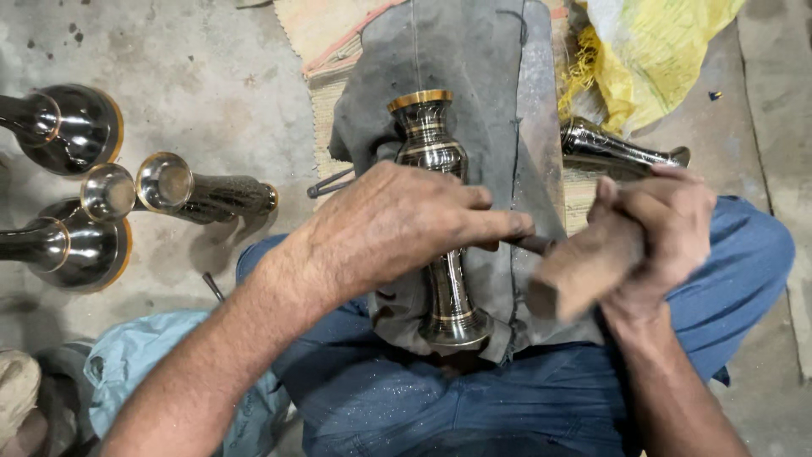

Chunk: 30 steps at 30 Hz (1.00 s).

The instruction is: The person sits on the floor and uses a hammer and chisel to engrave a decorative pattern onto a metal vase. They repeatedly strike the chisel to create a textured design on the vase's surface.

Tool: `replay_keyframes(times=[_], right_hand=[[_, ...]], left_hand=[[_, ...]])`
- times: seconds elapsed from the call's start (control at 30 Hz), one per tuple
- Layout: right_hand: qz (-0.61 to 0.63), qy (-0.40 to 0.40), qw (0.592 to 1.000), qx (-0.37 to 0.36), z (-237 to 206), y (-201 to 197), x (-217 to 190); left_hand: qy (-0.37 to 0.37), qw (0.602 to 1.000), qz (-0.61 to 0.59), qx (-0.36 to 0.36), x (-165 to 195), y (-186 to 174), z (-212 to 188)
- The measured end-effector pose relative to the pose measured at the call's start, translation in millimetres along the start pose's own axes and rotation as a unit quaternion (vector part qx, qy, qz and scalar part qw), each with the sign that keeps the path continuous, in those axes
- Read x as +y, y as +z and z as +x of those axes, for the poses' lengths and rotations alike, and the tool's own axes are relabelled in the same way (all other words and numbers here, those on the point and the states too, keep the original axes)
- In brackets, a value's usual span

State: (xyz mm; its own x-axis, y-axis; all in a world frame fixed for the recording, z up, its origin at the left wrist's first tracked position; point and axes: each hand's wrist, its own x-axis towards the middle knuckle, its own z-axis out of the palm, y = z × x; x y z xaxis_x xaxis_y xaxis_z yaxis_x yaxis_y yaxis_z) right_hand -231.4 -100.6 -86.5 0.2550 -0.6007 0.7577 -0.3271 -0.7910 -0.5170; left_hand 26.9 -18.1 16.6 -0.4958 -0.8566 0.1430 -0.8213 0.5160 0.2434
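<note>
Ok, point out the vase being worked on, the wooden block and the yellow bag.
vase [425,127], head view, upper neck.
wooden block [575,275], head view, near end.
yellow bag [655,59], head view, middle.

Seated on concrete floor [220,59], dark brass-banded vase [437,152] lying across lap on grey cloth [474,59]. L hand [397,224] pressed over vase's middle, pinching thin tool [534,244]; R hand [655,233] wrapped round blurred wooden mallet [584,269] just beside it. More vases [72,127] at left, another [622,151] by yellow sack [651,51].
</note>
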Motion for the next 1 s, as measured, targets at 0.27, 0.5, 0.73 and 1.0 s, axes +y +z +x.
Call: replay_keyframes(times=[0.27, 0.5, 0.73, 1.0], right_hand=[[-0.053, -0.047, 0.995, -0.069, 4, -16, -24], [0.037, -0.168, 0.902, -0.396, -2, -42, -83], [0.006, -0.116, 0.917, -0.381, 0, -39, -101], [0.058, -0.041, 0.912, -0.405, -4, -59, -80]], left_hand=[[-0.029, 0.997, -0.034, 0.059, 9, -5, -22], [-0.23, 0.818, -0.358, 0.389, 15, 9, -46], [-0.277, 0.819, -0.349, 0.361, 27, 15, -42], [-0.168, 0.933, -0.189, 0.257, 22, 9, -8]])
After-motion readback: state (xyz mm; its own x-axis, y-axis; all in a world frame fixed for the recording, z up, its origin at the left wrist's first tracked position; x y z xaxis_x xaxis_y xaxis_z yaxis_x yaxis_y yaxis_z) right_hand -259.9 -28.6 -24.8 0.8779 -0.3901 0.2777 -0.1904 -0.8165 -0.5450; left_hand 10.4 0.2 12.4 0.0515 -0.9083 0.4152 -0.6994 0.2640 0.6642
